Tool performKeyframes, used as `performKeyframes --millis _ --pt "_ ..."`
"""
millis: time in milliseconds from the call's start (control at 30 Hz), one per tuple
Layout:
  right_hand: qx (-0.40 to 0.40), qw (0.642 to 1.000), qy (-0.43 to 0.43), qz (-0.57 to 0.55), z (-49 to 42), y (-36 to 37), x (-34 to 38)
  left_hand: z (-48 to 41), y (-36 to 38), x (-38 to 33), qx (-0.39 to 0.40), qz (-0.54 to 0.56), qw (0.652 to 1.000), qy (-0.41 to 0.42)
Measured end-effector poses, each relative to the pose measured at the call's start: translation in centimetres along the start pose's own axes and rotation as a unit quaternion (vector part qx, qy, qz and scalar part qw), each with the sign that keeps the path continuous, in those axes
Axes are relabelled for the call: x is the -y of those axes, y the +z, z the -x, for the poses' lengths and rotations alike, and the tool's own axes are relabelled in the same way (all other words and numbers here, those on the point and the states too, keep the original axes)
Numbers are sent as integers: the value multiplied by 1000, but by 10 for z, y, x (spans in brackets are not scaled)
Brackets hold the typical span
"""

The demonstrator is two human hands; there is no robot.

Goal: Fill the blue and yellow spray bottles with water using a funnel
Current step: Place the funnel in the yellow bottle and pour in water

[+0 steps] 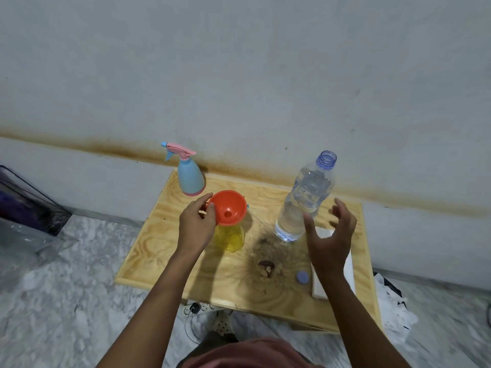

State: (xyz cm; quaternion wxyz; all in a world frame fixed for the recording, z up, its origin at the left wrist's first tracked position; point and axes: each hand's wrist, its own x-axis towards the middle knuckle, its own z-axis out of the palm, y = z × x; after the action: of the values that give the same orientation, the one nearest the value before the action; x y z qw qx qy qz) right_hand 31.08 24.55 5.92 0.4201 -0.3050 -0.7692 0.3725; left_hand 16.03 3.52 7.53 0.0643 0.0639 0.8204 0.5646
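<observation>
- Pink fabric [255,353], the person's clothing, fills the bottom edge nearest the camera, with both bare forearms reaching forward over a small wooden table [170,251].
- Toward the table's near right side lie a small lilac bottle cap [302,277] and, just beside it, a white folded cloth or paper [348,272], partly under the right arm.
- Right hand [329,235] hovers with fingers spread apart and curled, gripping nothing, just beside a clear plastic water bottle [305,200].
- That water bottle stands uncapped, its lilac threaded neck open, and holds clear water up to about its shoulder; no label text can be read.
- Left hand [195,227] pinches the rim of an orange funnel [228,207] between thumb and fingers.
- This funnel sits tilted in the mouth of the yellow spray bottle [231,239], a see-through body with its spray head off; whether it holds water cannot be told.
- Farthest back, at the table's rear left corner by the wall, the blue spray bottle [190,179] stands upright with its pink trigger head on; it is opaque, contents hidden.
</observation>
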Motion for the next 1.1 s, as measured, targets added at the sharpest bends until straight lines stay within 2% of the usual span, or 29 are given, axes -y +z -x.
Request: performKeyframes --millis 133,267,433,600,1100 --pt "113 990 60 -58 -36 1 -3 1 1 -2 -9 20 999 -25" --pt "189 964 52 -182 -57 8 1 3 0 -3 -11 54 997 -48" --pt "141 969 31 -200 -61 15 -5 3 -2 -5 -6 92 993 -77" --pt "135 966 52 -214 -62 25 -7 3 -5 -4 3 94 991 -90" --pt "94 973 27 -209 -67 27 5 9 -6 -7 18 109 990 -92"
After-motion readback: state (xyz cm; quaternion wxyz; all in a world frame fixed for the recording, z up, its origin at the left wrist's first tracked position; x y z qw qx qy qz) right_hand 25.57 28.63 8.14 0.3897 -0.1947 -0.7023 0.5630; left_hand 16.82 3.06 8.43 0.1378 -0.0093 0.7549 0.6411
